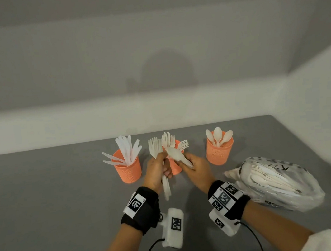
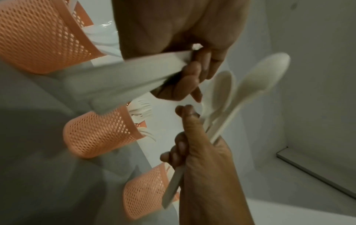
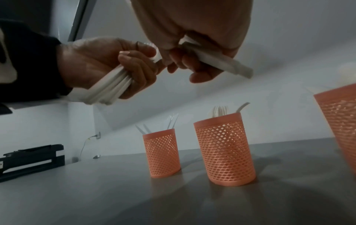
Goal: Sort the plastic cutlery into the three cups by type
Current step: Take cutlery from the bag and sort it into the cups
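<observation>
Cutlery bundle (image 1: 156, 149) in left hand (image 1: 157, 171) grip, right hand (image 1: 196, 167) pinching spoon (image 1: 176, 156).

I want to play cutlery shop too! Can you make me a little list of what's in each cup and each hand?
left cup: knives
middle cup: forks
right cup: spoons
left hand: grips a bunch of forks
right hand: holds spoons by the handles
bag: more cutlery, lying on the table to the right
</observation>
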A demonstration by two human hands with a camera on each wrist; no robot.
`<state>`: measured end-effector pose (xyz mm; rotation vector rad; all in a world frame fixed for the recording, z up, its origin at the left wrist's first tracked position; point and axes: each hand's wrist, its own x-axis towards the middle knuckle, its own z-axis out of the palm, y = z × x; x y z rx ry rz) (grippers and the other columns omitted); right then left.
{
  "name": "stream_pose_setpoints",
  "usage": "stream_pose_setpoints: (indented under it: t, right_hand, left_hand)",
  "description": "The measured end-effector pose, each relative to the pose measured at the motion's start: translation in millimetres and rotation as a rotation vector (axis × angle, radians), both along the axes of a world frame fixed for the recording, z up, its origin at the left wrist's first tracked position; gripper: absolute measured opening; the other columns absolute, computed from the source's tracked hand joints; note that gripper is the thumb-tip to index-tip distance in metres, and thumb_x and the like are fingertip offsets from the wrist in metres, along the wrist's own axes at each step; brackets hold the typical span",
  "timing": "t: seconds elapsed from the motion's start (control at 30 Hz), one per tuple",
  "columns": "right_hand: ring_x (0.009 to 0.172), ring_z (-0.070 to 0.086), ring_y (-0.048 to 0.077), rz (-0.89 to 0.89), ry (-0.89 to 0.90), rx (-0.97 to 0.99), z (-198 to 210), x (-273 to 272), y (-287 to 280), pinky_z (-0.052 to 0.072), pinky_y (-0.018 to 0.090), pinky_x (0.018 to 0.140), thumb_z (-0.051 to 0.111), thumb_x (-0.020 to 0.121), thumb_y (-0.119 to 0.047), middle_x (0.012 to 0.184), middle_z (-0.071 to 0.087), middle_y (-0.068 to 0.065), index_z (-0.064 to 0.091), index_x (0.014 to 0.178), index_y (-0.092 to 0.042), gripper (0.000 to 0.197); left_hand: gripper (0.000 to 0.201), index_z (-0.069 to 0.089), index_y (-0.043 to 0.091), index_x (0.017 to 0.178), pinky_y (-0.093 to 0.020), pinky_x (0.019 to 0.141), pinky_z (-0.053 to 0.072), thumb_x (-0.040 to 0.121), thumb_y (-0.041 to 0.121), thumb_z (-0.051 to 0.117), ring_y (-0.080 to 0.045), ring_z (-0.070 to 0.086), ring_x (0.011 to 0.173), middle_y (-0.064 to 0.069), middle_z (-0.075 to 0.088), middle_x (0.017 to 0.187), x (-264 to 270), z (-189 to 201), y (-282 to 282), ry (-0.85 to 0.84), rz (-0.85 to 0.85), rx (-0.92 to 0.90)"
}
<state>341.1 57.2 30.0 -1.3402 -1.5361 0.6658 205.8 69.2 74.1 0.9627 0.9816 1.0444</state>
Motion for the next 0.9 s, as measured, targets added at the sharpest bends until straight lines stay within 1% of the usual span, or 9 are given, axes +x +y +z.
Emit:
stream_pose_setpoints:
  t: [0.1, 0.17, 0.27, 0.33, 0.47, 0.53, 0.7, 0.83, 0.9]
  right_hand:
    - [0.06, 0.056, -0.003, -0.019, 0.001, -0.002, -5.7, -0.8, 0.7, 0.04, 0.012, 0.058, 0.056, 0.083, -0.027, 0.069, 0.058, -0.013, 0.065, 0.1, -0.007, 0.028]
    - [0.061, 0.056, -0.004, -0.047, 0.02, -0.039, -9.4, 2.7, 2.2, 0.041, 0.01, 0.059, 0.059, 0.088, -0.019, 0.07, 0.058, -0.014, 0.065, 0.102, -0.007, 0.019]
    - [0.055, 0.053, -0.007, -0.082, 0.123, -0.12, -11.3, 11.9, 5.0, 0.039, 0.013, 0.058, 0.057, 0.091, -0.016, 0.067, 0.056, -0.013, 0.06, 0.096, -0.018, 0.007]
    - [0.052, 0.052, -0.005, -0.128, 0.222, -0.142, -5.9, 21.9, 9.9, 0.041, 0.018, 0.057, 0.059, 0.09, -0.018, 0.064, 0.056, -0.013, 0.059, 0.088, -0.023, 0.005]
    - [0.039, 0.036, 0.003, -0.334, 0.454, -0.104, 30.5, 54.4, 27.9, 0.034, 0.017, 0.046, 0.066, 0.086, -0.025, 0.045, 0.038, -0.005, 0.04, 0.057, -0.017, 0.04]
    - [0.044, 0.038, 0.01, -0.448, 0.523, -0.067, 49.6, 73.0, 41.3, 0.036, 0.019, 0.049, 0.064, 0.086, -0.035, 0.05, 0.035, 0.004, 0.037, 0.055, -0.016, 0.045]
    - [0.046, 0.036, 0.011, -0.6, 0.61, 0.08, 68.8, 105.5, 78.5, 0.036, 0.018, 0.048, 0.056, 0.092, -0.032, 0.05, 0.036, 0.0, 0.04, 0.055, -0.015, 0.044]
    - [0.041, 0.037, 0.007, -0.626, 0.608, 0.037, 43.0, 113.5, 95.9, 0.036, 0.02, 0.047, 0.055, 0.092, -0.033, 0.05, 0.036, -0.001, 0.038, 0.055, -0.016, 0.045]
    - [0.038, 0.043, 0.002, -0.641, 0.594, -0.019, 29.6, 115.7, 99.4, 0.04, 0.016, 0.048, 0.055, 0.092, -0.032, 0.052, 0.043, 0.001, 0.042, 0.056, -0.014, 0.043]
  left_hand:
    - [0.037, 0.046, 0.012, 0.061, -0.021, 0.042, 0.037, 0.097, 0.02, 0.039, -0.008, 0.035, 0.035, 0.005, 0.033, 0.039, 4.4, -3.9, -3.2, 0.023, -0.036, -0.022]
    - [0.03, 0.052, 0.011, 0.07, -0.022, 0.043, 0.042, 0.097, 0.018, 0.042, -0.008, 0.039, 0.036, 0.005, 0.038, 0.041, 5.5, -6.0, -1.1, 0.021, -0.036, -0.009]
    - [0.017, 0.056, 0.013, 0.079, -0.018, 0.04, 0.036, 0.094, 0.017, 0.051, -0.005, 0.037, 0.036, 0.009, 0.039, 0.041, 2.7, -10.6, 7.9, 0.074, -0.019, 0.045]
    - [0.02, 0.054, 0.015, 0.073, -0.018, 0.04, 0.032, 0.092, 0.021, 0.055, -0.004, 0.033, 0.036, 0.01, 0.037, 0.04, -0.7, -10.9, 16.7, 0.118, 0.024, 0.071]
    - [0.039, 0.04, 0.019, 0.057, -0.023, 0.05, 0.031, 0.091, 0.029, 0.057, -0.004, 0.033, 0.037, 0.011, 0.036, 0.037, -3.0, 5.5, 47.6, 0.084, 0.218, 0.106]
    - [0.041, 0.038, 0.019, 0.057, -0.022, 0.053, 0.034, 0.09, 0.038, 0.056, -0.005, 0.035, 0.039, 0.01, 0.038, 0.037, 1.8, 17.5, 66.2, 0.02, 0.319, 0.107]
    - [0.047, 0.038, 0.018, 0.055, -0.016, 0.052, 0.038, 0.092, 0.045, 0.047, -0.007, 0.039, 0.045, 0.004, 0.04, 0.047, 23.5, 30.9, 98.4, 0.071, 0.434, 0.18]
    - [0.053, 0.038, 0.019, 0.049, -0.025, 0.064, 0.038, 0.092, 0.05, 0.044, -0.009, 0.042, 0.048, 0.008, 0.043, 0.041, 34.1, 6.5, 110.6, 0.166, 0.43, 0.175]
    - [0.054, 0.038, 0.018, 0.049, -0.022, 0.061, 0.037, 0.091, 0.052, 0.044, -0.003, 0.042, 0.043, 0.01, 0.044, 0.038, 38.9, -9.3, 112.1, 0.202, 0.429, 0.135]
